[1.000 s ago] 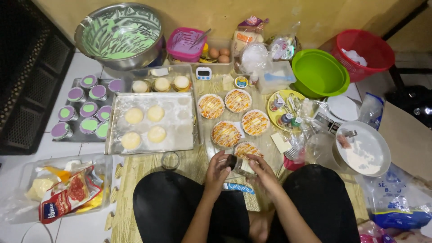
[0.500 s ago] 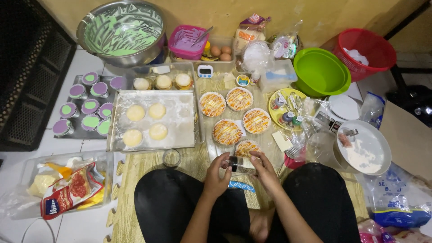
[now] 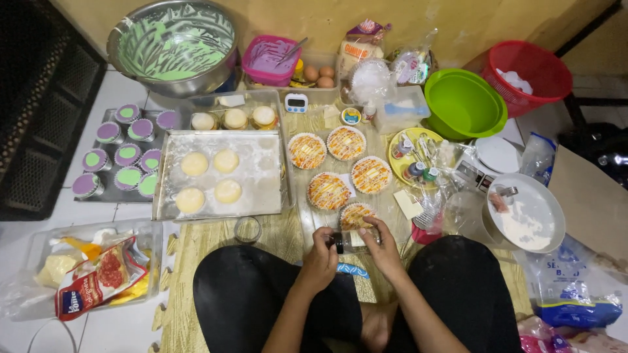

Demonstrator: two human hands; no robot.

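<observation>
I sit cross-legged on a floor mat. My left hand (image 3: 321,257) grips the dark cap end of a small clear bottle (image 3: 353,241) lying sideways, and my right hand (image 3: 379,248) holds its other end. Just beyond my hands sits a decorated round cake (image 3: 356,215) in a paper case. Several more decorated cakes (image 3: 328,191) lie further out. A metal tray (image 3: 268,193) to the left carries several plain pale round cakes (image 3: 194,163).
A steel bowl of green batter (image 3: 171,44) and a pink tub (image 3: 269,59) stand at the back. Purple and green filled cups (image 3: 124,157) sit far left. A green bowl (image 3: 463,104), red basket (image 3: 523,68), white bowl (image 3: 527,216) and small glass (image 3: 247,229) surround me.
My hands lifted off the nearest cake and closed around the small bottle in front of me. The view drifted slightly.
</observation>
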